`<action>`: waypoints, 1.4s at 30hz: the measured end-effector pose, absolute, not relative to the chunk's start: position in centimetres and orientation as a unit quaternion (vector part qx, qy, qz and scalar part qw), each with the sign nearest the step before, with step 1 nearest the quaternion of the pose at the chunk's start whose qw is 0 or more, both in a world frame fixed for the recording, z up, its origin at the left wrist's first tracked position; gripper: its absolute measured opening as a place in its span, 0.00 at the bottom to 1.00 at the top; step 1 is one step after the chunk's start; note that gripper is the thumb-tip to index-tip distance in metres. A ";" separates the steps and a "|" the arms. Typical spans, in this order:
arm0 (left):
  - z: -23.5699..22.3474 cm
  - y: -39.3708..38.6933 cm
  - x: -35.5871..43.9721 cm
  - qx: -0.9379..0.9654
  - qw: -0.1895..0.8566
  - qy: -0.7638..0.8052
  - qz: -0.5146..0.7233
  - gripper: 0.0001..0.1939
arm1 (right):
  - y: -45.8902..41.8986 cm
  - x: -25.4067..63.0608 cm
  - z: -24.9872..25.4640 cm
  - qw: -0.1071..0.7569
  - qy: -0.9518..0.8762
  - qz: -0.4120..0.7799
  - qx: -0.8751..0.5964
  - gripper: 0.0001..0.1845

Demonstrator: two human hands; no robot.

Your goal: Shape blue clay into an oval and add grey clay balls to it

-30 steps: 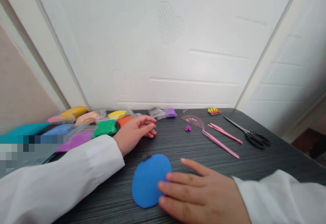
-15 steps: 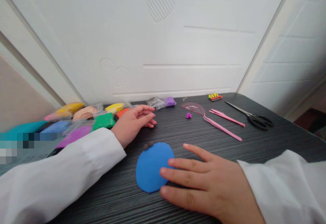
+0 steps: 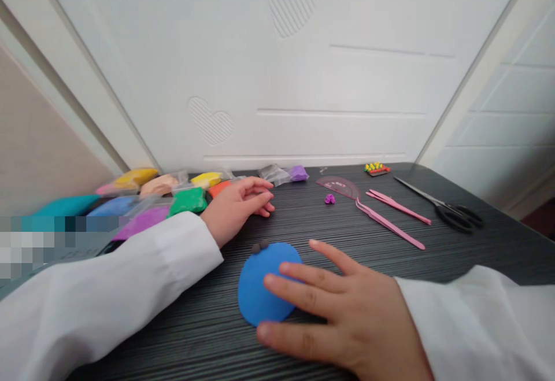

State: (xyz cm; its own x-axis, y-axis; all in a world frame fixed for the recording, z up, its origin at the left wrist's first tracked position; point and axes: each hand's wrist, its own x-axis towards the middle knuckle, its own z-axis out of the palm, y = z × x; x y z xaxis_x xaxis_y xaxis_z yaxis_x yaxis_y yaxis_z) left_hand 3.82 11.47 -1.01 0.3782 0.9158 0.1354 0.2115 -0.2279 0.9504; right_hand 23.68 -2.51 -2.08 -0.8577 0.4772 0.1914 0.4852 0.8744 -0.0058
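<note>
A flat, roundish blue clay disc lies on the dark ribbed table. Two small dark clay balls sit side by side at its far edge. My right hand is open, palm down, its spread fingers reaching over the disc's right part; whether they press on it I cannot tell. Beyond the disc, my left hand rests near the clay packets, loosely bent and open, with nothing visible in it. Closest to its wrist is a green clay packet, with an orange packet partly hidden behind the hand.
Several more bagged clays lie at left, including a magenta packet. At the back are a purple packet and a crumpled magenta bit. Rightward lie a pink protractor, pink tweezers, another pink tool and black-handled scissors.
My right hand has slid left, farther over the blue disc, with its fingers more spread. The whole view has shifted slightly; my left hand stays in the same place on the table.
</note>
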 end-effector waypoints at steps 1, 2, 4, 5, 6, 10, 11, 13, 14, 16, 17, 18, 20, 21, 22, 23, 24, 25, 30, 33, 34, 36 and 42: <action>-1.0 11.5 3.8 0.687 0.465 0.411 0.377 0.16 | -2.1 23.7 -1.8 0.095 -0.956 -0.004 -0.277 0.30; -1.0 11.5 3.8 0.688 0.464 0.411 0.377 0.16 | -1.6 24.0 -1.6 0.095 -0.947 0.009 -0.308 0.34; -1.1 11.5 3.7 0.690 0.462 0.410 0.377 0.16 | -0.8 24.9 -1.2 0.085 -0.932 0.008 -0.353 0.40; -1.1 11.6 3.7 0.691 0.462 0.410 0.376 0.16 | -0.6 25.5 -1.0 0.080 -0.927 -0.001 -0.367 0.40; -1.1 11.6 3.7 0.691 0.462 0.409 0.376 0.16 | -0.4 26.2 -1.0 0.074 -0.923 -0.012 -0.377 0.40; -1.2 11.6 3.7 0.688 0.465 0.406 0.381 0.16 | -0.4 28.7 -1.1 0.075 -0.919 -0.011 -0.387 0.39; -1.2 11.6 3.8 0.687 0.465 0.406 0.384 0.16 | -0.5 29.1 -1.0 0.090 -0.919 0.005 -0.384 0.39; -1.2 11.6 3.8 0.684 0.465 0.405 0.389 0.16 | -0.7 29.5 -0.8 0.137 -0.911 0.054 -0.386 0.37; -1.2 11.6 3.8 0.684 0.464 0.405 0.391 0.16 | -0.8 29.5 -0.6 0.163 -0.901 0.079 -0.393 0.35; -1.2 11.5 3.9 0.684 0.464 0.404 0.392 0.15 | -1.1 28.8 -0.4 0.192 -0.888 0.101 -0.406 0.32; -1.2 11.5 3.9 0.684 0.463 0.405 0.392 0.15 | -1.2 28.3 -0.4 0.189 -0.891 0.094 -0.402 0.33; -1.2 11.5 3.9 0.685 0.463 0.405 0.391 0.14 | -1.3 27.7 -0.5 0.174 -0.900 0.079 -0.391 0.34; -1.2 11.4 3.9 0.685 0.461 0.406 0.392 0.14 | -1.2 26.5 -0.8 0.128 -0.923 0.037 -0.361 0.40; -1.2 11.4 3.9 0.685 0.459 0.407 0.392 0.13 | -1.1 26.1 -0.9 0.108 -0.928 0.020 -0.356 0.41; -1.2 11.4 3.9 0.685 0.458 0.407 0.394 0.13 | -0.9 25.8 -1.1 0.092 -0.929 0.006 -0.359 0.42; -1.2 11.4 3.9 0.685 0.456 0.408 0.396 0.13 | -0.8 25.8 -1.2 0.080 -0.927 -0.006 -0.368 0.41; -1.2 11.4 3.9 0.686 0.455 0.408 0.396 0.14 | -0.7 25.9 -1.3 0.071 -0.923 -0.014 -0.379 0.41; -1.2 11.4 3.9 0.686 0.454 0.407 0.396 0.14 | -0.8 26.0 -1.3 0.064 -0.919 -0.016 -0.389 0.41; -1.2 11.6 3.9 0.689 0.460 0.404 0.388 0.15 | -1.9 25.9 -1.0 0.073 -0.927 0.040 -0.366 0.42; -1.2 11.6 3.9 0.690 0.460 0.403 0.388 0.16 | -1.7 25.2 -0.9 0.074 -0.934 0.051 -0.345 0.42; -1.2 11.6 3.8 0.690 0.459 0.403 0.388 0.16 | -1.4 25.2 -0.9 0.070 -0.933 0.044 -0.351 0.42; -1.2 11.6 3.8 0.690 0.460 0.404 0.387 0.16 | -1.0 25.5 -0.9 0.061 -0.924 0.027 -0.377 0.41; -1.4 12.0 3.7 0.694 0.466 0.395 0.381 0.17 | -2.7 26.2 -1.1 0.065 -0.922 0.047 -0.378 0.42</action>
